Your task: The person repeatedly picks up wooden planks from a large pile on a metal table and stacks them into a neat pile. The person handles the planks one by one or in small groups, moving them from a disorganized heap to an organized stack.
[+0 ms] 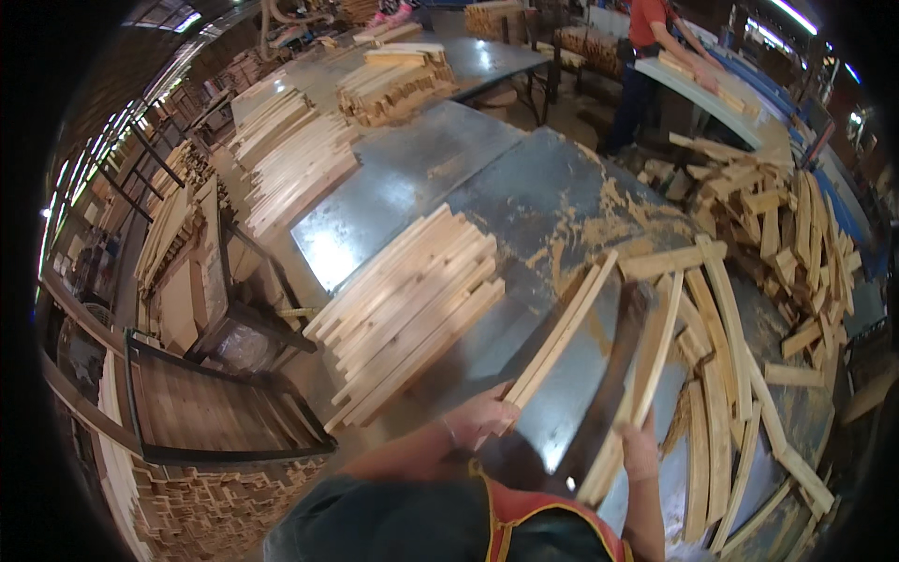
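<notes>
Table [538,183] of grey metal, partly covered with sawdust [599,229], spreads in front of the two hands. The left hand [482,417] has its grip closed around the near end of a pale strip [567,337], which points forward and a little to the right above the table; whether it is one piece or two side by side, I cannot tell. The right hand [641,451] has its grip closed on the near end of another strip, the right strip [661,347], which also points forward. A wider board [604,464] is just beside the right hand, and I cannot tell if the fingers also touch it. Between the two held strips there is a long dark bar [613,375]. To the left of the left strip lies a neat stack [421,300] of pale strips. To the right of the right hand, loose pieces [716,440] lie across one another, and a short piece [665,262] lies near the far end of the left strip. Farther to the right rises an untidy heap [787,225] of wood. Behind it, another person in a red top [648,23] reaches over a work surface.
</notes>
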Motion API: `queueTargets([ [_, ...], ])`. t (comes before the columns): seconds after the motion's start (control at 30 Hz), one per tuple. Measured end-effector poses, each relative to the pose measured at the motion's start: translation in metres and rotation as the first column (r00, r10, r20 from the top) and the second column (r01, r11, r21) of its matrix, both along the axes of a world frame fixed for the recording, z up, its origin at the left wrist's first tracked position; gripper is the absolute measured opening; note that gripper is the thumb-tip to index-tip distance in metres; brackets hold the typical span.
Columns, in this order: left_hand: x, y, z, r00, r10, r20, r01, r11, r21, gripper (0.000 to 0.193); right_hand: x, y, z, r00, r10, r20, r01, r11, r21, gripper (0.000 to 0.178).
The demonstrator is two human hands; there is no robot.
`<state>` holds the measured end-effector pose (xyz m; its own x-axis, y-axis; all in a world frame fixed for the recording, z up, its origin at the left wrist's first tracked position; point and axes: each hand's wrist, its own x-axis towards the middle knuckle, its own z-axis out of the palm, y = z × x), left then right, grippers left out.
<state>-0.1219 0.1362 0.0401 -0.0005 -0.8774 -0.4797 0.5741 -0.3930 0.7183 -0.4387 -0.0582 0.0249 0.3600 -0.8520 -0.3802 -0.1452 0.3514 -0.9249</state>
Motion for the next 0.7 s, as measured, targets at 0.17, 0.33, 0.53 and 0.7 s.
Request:
queueTargets([
  [0.17, -0.006, 0.020, -0.031, 0.946, 0.142, -0.290, -0.138, 0.990, 0.036, 0.082, 0.109, 0.031, -0.036, 0.965, 0.032, 0.260, -0.122, 0.933, 0.339, 0.068],
  [0.33, 0.031, 0.082, -0.023, 0.895, 0.200, -0.398, -0.132, 0.973, 0.191, 0.072, 0.172, 0.075, -0.021, 0.636, 0.700, -0.324, -0.656, 0.712, 0.250, 0.095],
  [0.53, 0.063, 0.107, -0.012, -0.357, -0.096, 0.929, 0.090, 0.986, 0.137, 0.092, 0.241, 0.110, -0.037, 0.708, 0.593, -0.383, -0.601, 0.791, 0.112, 0.088],
  [0.7, 0.076, 0.088, -0.017, -0.402, -0.244, 0.883, 0.134, 0.938, 0.320, 0.081, 0.275, 0.125, -0.117, 0.498, 0.749, -0.437, -0.842, 0.538, -0.038, 0.055],
])
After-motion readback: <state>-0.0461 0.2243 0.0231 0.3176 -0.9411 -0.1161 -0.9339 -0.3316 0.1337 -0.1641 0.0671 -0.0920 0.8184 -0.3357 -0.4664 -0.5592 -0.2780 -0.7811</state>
